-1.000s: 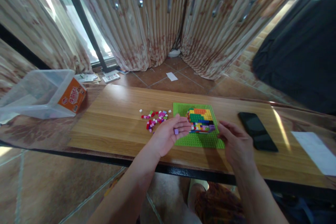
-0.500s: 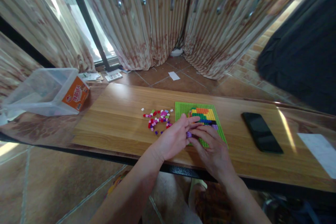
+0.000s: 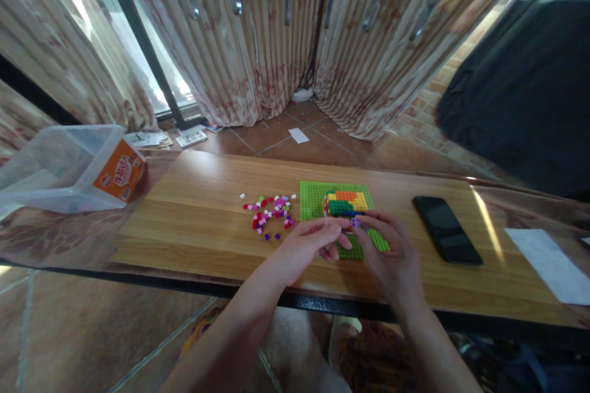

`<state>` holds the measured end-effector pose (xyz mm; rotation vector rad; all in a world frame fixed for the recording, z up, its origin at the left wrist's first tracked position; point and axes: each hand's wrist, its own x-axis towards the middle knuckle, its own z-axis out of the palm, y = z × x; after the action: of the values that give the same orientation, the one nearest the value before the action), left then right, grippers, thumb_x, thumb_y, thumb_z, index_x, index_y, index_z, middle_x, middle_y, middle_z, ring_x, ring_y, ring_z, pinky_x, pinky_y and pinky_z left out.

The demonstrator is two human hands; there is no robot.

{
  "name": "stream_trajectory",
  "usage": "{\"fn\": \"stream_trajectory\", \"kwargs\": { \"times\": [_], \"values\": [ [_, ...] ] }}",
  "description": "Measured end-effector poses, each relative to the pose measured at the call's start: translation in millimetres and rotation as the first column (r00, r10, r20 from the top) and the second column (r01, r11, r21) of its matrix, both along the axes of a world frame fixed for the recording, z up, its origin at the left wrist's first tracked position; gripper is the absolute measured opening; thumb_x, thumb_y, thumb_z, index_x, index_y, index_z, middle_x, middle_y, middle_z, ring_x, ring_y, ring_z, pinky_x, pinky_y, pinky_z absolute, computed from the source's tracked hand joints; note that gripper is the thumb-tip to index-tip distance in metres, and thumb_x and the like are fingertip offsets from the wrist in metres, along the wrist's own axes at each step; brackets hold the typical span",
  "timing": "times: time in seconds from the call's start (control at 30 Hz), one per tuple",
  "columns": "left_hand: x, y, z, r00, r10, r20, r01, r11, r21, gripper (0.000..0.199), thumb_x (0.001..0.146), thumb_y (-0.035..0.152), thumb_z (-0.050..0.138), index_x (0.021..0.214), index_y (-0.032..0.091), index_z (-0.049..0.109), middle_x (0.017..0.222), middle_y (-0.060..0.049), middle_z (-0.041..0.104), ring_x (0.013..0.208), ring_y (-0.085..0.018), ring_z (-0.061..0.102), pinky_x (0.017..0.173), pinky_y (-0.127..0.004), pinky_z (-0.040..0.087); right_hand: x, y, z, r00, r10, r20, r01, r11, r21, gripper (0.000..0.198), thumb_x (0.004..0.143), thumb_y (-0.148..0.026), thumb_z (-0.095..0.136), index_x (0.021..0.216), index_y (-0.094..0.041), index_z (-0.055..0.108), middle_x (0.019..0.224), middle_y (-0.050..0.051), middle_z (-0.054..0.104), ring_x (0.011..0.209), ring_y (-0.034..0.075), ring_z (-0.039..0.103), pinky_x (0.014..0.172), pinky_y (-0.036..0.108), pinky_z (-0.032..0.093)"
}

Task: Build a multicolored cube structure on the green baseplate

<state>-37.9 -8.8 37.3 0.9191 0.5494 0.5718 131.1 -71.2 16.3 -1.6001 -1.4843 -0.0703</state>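
Observation:
A small purple building brick (image 3: 354,222) is pinched between the thumb and fingers of my right hand (image 3: 394,252), just over the front of the block build. My left hand (image 3: 311,242) is beside it, fingers apart, one fingertip reaching close to the brick; whether it touches cannot be made out. Under both hands lies a green studded baseplate (image 3: 311,196). On it stands a layered build of yellow, orange, green and blue bricks (image 3: 343,204), its front part hidden by my hands. Loose pink, red, white and purple bricks (image 3: 270,214) are scattered left of the plate.
A black phone (image 3: 447,229) lies on the wooden tabletop (image 3: 184,215) to the right, with a white paper sheet (image 3: 548,261) beyond it. At the far left stands a clear plastic bin (image 3: 69,178) with an orange label. Curtains (image 3: 258,61) hang behind the table.
The purple brick has moved up and right over the plate with my right hand. My left fingers have drawn lower and apart from the build, showing more of it. The view has shifted slightly.

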Motion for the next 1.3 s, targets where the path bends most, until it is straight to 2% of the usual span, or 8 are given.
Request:
{"fn": "stream_trajectory", "kwargs": {
  "times": [0.33, 0.53, 0.63, 0.73, 0.9, 1.03, 1.17, 1.3],
  "values": [
    [12.5, -4.4, 1.8, 0.996, -0.007, -0.088, 0.017, 0.994, 0.109, 0.047, 0.08, 0.038, 0.065, 0.119, 0.011, 0.064, 0.083, -0.005, 0.065, 0.062, -0.008, 0.052, 0.064, -0.024, 0.04, 24.9, -6.8, 4.0, 0.982, -0.175, 0.077, 0.184, 0.975, -0.125, 0.021, 0.083, -0.037, 0.063, 0.091, -0.019, 0.069, 0.08, 0.004, 0.073, 0.072, 0.02, 0.07, 0.066, 0.031, 0.053],
    [32.8, -14.8, -12.2, 0.995, 0.0, -0.098, 0.02, 0.978, 0.206, 0.061, 0.082, 0.039, 0.063, 0.134, 0.011, 0.05, 0.08, -0.005, 0.061, 0.071, -0.012, 0.055, 0.064, -0.025, 0.044, 26.8, -5.6, 2.6, 0.977, -0.124, 0.175, 0.146, 0.982, -0.122, 0.016, 0.083, -0.033, 0.062, 0.089, -0.019, 0.068, 0.077, 0.004, 0.072, 0.069, 0.019, 0.069, 0.062, 0.029, 0.051],
    [40.1, -19.8, -20.2, 0.989, 0.005, -0.146, 0.051, 0.925, 0.376, 0.063, 0.085, 0.042, 0.059, 0.14, 0.015, 0.045, 0.08, -0.004, 0.061, 0.07, -0.013, 0.056, 0.066, -0.027, 0.046, 26.8, -5.4, 3.2, 0.97, -0.069, 0.233, 0.099, 0.987, -0.123, 0.017, 0.086, -0.031, 0.057, 0.09, -0.019, 0.067, 0.08, 0.005, 0.07, 0.071, 0.02, 0.067, 0.062, 0.03, 0.05],
    [40.7, -22.9, -21.4, 0.966, 0.044, -0.256, 0.105, 0.835, 0.54, 0.061, 0.089, 0.046, 0.052, 0.142, 0.018, 0.043, 0.084, -0.005, 0.064, 0.073, -0.016, 0.058, 0.07, -0.031, 0.048, 26.6, -5.0, 3.6, 0.978, 0.004, 0.21, 0.029, 0.988, -0.15, 0.018, 0.088, -0.03, 0.054, 0.094, -0.019, 0.066, 0.088, 0.007, 0.068, 0.08, 0.02, 0.066, 0.069, 0.033, 0.052],
    [37.6, -24.9, -17.5, 0.919, 0.102, -0.381, 0.188, 0.735, 0.652, 0.059, 0.093, 0.046, 0.042, 0.144, 0.017, 0.04, 0.081, -0.006, 0.066, 0.073, -0.019, 0.061, 0.071, -0.033, 0.051, 25.9, -2.5, 2.7, 0.984, 0.031, 0.178, -0.003, 0.988, -0.155, 0.018, 0.087, -0.03, 0.054, 0.096, -0.019, 0.066, 0.097, 0.008, 0.067, 0.088, 0.022, 0.066, 0.076, 0.036, 0.053],
    [38.3, -26.7, -17.5, 0.914, 0.093, -0.394, 0.204, 0.735, 0.647, 0.063, 0.093, 0.047, 0.041, 0.147, 0.015, 0.034, 0.078, -0.005, 0.066, 0.072, -0.019, 0.062, 0.069, -0.032, 0.051, 25.4, -0.9, 0.9, 0.993, 0.033, 0.114, -0.014, 0.987, -0.159, 0.019, 0.088, -0.032, 0.055, 0.095, -0.02, 0.068, 0.099, 0.009, 0.066, 0.09, 0.022, 0.066, 0.078, 0.038, 0.054],
    [39.8, -28.2, -18.9, 0.926, 0.061, -0.372, 0.193, 0.771, 0.606, 0.069, 0.093, 0.049, 0.04, 0.15, 0.011, 0.028, 0.077, -0.006, 0.067, 0.071, -0.02, 0.063, 0.068, -0.032, 0.05, 26.7, -0.6, -3.0, 1.0, 0.02, 0.009, -0.018, 0.979, -0.201, 0.02, 0.086, -0.034, 0.059, 0.096, -0.021, 0.07, 0.104, 0.009, 0.066, 0.096, 0.023, 0.065, 0.084, 0.041, 0.054],
    [40.0, -28.4, -19.5, 0.929, 0.043, -0.369, 0.193, 0.793, 0.578, 0.07, 0.093, 0.048, 0.041, 0.151, 0.012, 0.026, 0.076, -0.005, 0.067, 0.07, -0.019, 0.062, 0.067, -0.031, 0.05, 29.2, -1.3, -5.2, 0.975, 0.012, -0.224, -0.068, 0.968, -0.242, 0.025, 0.081, -0.037, 0.064, 0.099, -0.021, 0.071, 0.11, 0.009, 0.066, 0.09, 0.021, 0.066, 0.079, 0.039, 0.057]
  ]
}}
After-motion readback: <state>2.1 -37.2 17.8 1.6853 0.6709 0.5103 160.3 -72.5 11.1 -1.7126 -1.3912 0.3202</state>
